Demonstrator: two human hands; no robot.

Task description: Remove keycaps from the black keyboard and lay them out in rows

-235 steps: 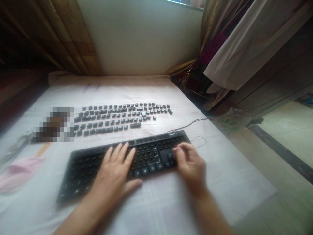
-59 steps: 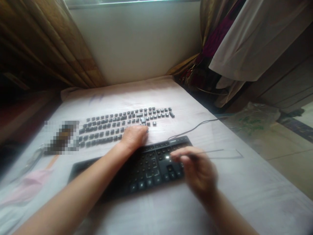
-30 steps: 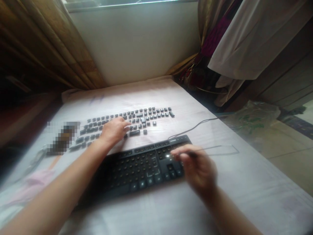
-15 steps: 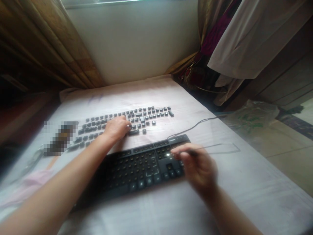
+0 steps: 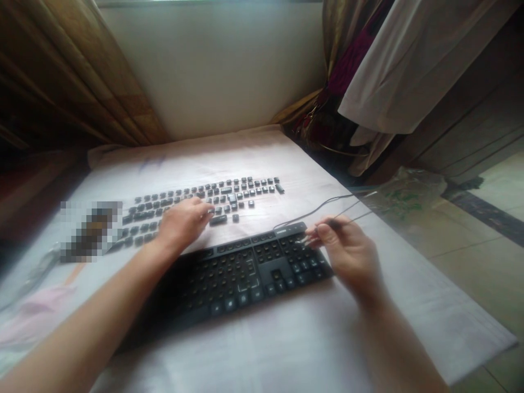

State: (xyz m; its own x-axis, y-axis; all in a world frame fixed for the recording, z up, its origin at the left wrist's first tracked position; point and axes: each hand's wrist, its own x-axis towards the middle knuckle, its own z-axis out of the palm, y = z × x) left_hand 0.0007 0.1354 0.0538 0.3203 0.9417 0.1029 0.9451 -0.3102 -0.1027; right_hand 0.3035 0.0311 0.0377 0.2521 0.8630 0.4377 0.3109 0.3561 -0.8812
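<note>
The black keyboard [image 5: 241, 273] lies on the cloth-covered table, many of its keys stripped off, with several caps left along its near edge and right side. Beyond it, loose black keycaps [image 5: 218, 220] are laid out in rows on the cloth. My left hand [image 5: 182, 218] rests over the right-middle part of those rows, fingers bent and loosely apart beside a small keycap; nothing shows held in it. Pinched in my right hand [image 5: 352, 248] is a wire keycap puller [image 5: 335, 222]. Its near wire tips hover at the keyboard's upper right, and whether they touch a key is unclear.
A cable [image 5: 315, 207] runs from the keyboard over the table's right edge. At the left lie a pixelated object [image 5: 92, 232] and a pink cloth [image 5: 41, 311]. A clear plastic bag [image 5: 417, 191] is on the floor at right; curtains [image 5: 94, 71] hang behind.
My right hand has moved right and up with the keycap puller, from the middle key cluster to the number-pad area. My left hand has drawn back slightly. The whole view has shifted a little.
</note>
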